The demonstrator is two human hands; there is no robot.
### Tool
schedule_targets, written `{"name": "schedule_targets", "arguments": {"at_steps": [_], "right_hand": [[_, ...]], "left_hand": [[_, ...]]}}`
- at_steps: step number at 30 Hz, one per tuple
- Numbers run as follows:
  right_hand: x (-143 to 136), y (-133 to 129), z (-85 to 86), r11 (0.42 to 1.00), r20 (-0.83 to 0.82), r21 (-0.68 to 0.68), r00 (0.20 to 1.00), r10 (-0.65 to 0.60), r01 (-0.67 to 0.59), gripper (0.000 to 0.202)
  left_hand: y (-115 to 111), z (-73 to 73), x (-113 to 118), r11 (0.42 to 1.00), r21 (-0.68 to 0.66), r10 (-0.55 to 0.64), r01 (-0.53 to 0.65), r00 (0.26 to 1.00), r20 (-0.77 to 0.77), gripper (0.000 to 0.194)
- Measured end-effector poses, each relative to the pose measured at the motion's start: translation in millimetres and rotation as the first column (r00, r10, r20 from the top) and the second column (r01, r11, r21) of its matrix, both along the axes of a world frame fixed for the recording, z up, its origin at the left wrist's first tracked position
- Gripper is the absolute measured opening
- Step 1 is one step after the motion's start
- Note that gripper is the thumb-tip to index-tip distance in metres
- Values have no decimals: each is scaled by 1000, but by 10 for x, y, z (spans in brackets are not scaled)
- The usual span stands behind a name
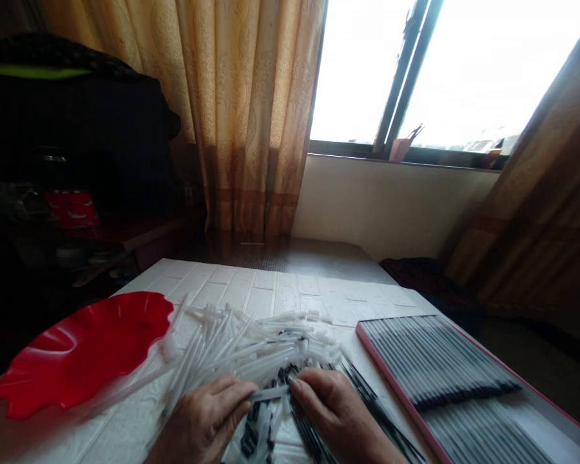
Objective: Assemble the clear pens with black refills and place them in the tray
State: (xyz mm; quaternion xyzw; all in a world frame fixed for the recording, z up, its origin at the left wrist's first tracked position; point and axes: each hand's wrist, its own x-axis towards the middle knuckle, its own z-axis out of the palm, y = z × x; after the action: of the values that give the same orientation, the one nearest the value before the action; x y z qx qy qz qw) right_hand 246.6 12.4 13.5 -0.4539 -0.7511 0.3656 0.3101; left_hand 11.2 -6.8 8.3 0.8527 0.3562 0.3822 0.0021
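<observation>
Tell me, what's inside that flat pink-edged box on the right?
The box holds rows of thin dark refills lying side by side, filling it nearly edge to edge. Whether another layer lies underneath is hidden, and the near corner runs out of view.

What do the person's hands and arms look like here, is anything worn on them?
Both are bare: the left hand and the right hand show no gloves, and no rings or watch can be seen. The knuckles look creased. Only the start of each wrist shows before the picture's lower edge, with no sleeve in view.
</observation>
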Motion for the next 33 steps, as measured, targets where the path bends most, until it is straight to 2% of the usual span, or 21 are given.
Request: {"name": "schedule_targets", "arguments": {"at_steps": [8,13,17,23,26,29,33], "right_hand": [[62,27,-8,980,-23,200,999,26,-21,16],[71,32,-9,963,-27,268,998,51,-42,13],[55,12,33,964,60,263,998,35,-50,14],[5,-5,30,962,200,270,979,-24,-31,33],[-20,-6,15,969,246,244,969,-35,-27,39],[-41,-7,-4,983,206,182,978,-19,-20,44],[-78,-3,-47,1000,59,25,998,-13,12,54]], "left_hand": [[10,-45,-36,989,127,82,-77,996,-40,30],[-4,-46,-45,997,64,51,-50,999,-11,24],[-14,-47,-44,999,16,44,-43,999,-28,23],[-31,-16,-25,997,74,37,-35,999,-38,29],[-32,15,-16,999,30,15,-13,999,-49,34],[-23,20,-17,1000,8,-11,11,999,-40,32],[-12,0,-25,999,-26,-41,42,999,2,27]]}}
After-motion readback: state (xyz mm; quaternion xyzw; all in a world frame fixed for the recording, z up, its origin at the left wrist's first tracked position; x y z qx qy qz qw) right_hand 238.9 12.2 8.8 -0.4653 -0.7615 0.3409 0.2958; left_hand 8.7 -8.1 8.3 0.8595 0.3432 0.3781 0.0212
